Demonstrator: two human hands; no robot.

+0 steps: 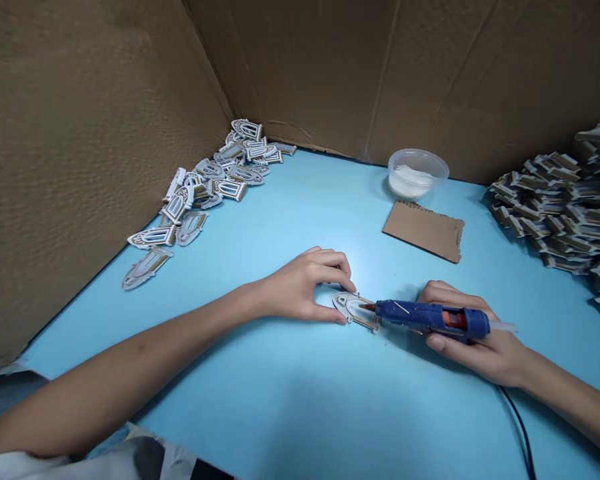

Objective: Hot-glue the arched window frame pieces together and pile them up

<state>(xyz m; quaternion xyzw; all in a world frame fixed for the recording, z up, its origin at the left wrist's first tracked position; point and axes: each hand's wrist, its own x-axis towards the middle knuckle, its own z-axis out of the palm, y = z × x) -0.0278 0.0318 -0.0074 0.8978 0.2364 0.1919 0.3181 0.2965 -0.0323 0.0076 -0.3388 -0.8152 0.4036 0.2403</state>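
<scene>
My left hand (307, 287) pinches a small arch-shaped window cutout (351, 308), white with a gold edge, flat against the blue table (300, 400). My right hand (473, 343) is wrapped round a blue hot glue gun (430, 317) lying nearly level. Its nozzle touches the cutout's right side. A clear glue stick pokes out of the gun's back end, and a black cord (523, 430) runs from it toward the lower right.
A heap of finished arch cutouts (213, 180) lies along the left cardboard wall. Another large pile (565, 207) fills the right edge. A clear bowl of white stuff (417, 173) and a cardboard scrap (424, 230) sit at the back. Cardboard walls (80, 147) enclose the table.
</scene>
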